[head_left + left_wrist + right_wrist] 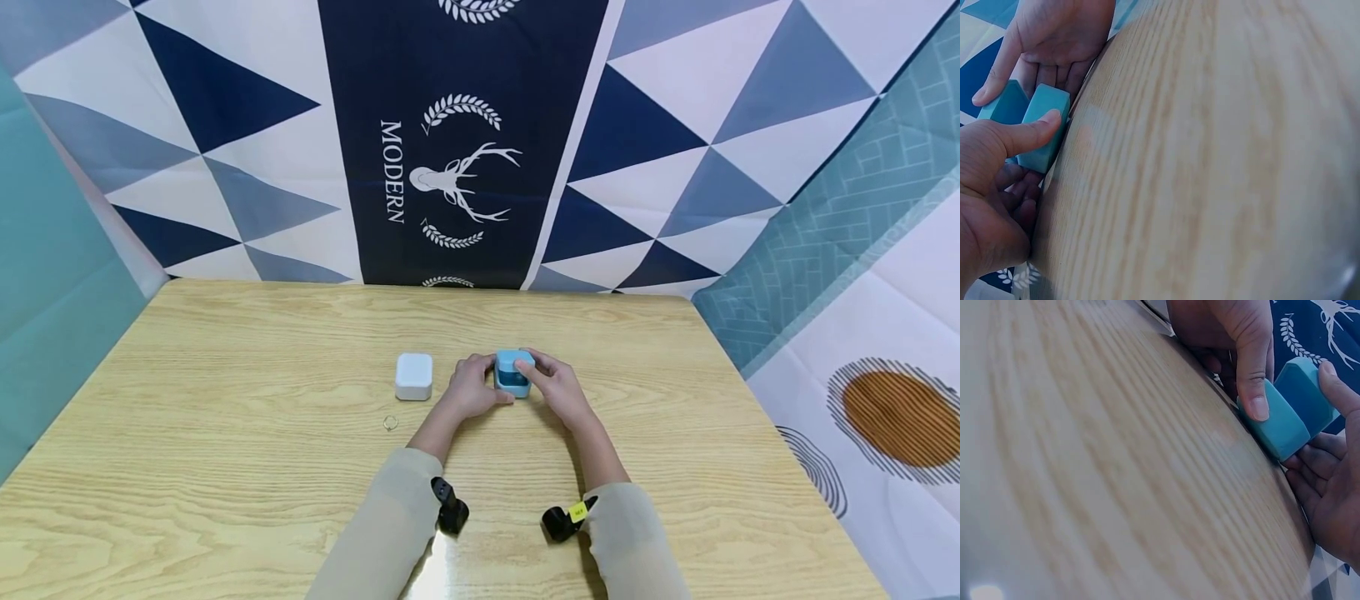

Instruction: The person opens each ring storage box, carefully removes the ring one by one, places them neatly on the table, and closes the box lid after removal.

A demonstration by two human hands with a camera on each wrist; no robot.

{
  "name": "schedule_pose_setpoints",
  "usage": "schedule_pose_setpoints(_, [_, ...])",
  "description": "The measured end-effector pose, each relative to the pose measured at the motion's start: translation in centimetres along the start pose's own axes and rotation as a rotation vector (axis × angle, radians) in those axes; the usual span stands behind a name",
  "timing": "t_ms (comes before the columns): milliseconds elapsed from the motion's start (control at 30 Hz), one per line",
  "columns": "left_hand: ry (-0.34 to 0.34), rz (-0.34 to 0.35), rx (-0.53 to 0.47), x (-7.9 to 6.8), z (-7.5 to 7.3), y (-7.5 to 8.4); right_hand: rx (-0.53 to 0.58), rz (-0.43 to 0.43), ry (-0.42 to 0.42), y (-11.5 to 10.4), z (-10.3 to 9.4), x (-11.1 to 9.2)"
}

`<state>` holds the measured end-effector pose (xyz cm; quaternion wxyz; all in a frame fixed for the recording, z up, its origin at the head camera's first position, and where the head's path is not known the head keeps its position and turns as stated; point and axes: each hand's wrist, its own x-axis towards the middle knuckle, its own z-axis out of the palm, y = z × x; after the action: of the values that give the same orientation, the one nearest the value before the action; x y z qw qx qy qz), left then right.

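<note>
Gripping a light-blue clamshell box [513,377] between them, the left hand [474,387] and the right hand [557,385] meet at the far middle of a wooden table [225,467] in the head view. The lid [512,357] stands partly raised from the base [516,392], a darker blue interior showing in the gap. To the box's left stands a rounded white box [414,377]; a thin ring [390,422] lies just in front of it, touched by neither hand.

Left wrist view: the left thumb [1030,134] presses the outer face of the base, that hand's fingers curling below; the right thumb [1000,70] bears on the lid's edge.

Right wrist view: the halves stand at an angle, the left hand grasping the base, the right hand pinching the lid. Sound handling likely calls for a steady hold on the base, so that the lid alone swings, with even pressure near the middle of its rim to avoid twisting the joint. Fingertips are best kept out of the gap.
</note>
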<state>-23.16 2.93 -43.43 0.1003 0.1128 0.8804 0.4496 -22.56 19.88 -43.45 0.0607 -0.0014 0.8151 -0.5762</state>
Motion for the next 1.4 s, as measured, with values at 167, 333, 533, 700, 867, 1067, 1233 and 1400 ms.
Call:
schedule_pose_setpoints(167, [-0.002,-0.002,0.000,-0.04,-0.02,0.08,0.007,0.004,-0.001,-0.01,-0.05,0.00])
schedule_pose_setpoints(333, [-0.002,-0.002,0.001,-0.13,-0.11,0.21,-0.002,0.013,0.005,-0.13,-0.04,0.00])
schedule_pose_setpoints(533, [-0.002,0.001,-0.001,-0.20,-0.13,0.27,-0.020,0.026,0.030,-0.30,0.04,-0.06])
schedule_pose_setpoints(700, [-0.005,0.000,0.000,-0.15,-0.12,0.24,-0.007,0.031,0.051,-0.30,0.17,-0.06])
schedule_pose_setpoints(867, [-0.009,-0.004,0.003,-0.16,-0.17,0.24,0.037,0.018,0.055,-0.25,0.29,-0.11])
schedule_pose_setpoints(1067, [-0.010,-0.001,-0.010,-0.24,-0.19,0.23,0.070,0.020,0.055,-0.28,0.37,-0.18])
schedule_pose_setpoints(1233, [-0.005,0.003,-0.008,-0.20,-0.10,0.17,0.060,0.017,0.061,-0.28,0.41,-0.15])
schedule_pose_setpoints(1400, [-0.001,0.012,-0.003,-0.18,-0.03,0.18,0.046,0.011,0.074,-0.43,0.37,-0.14])
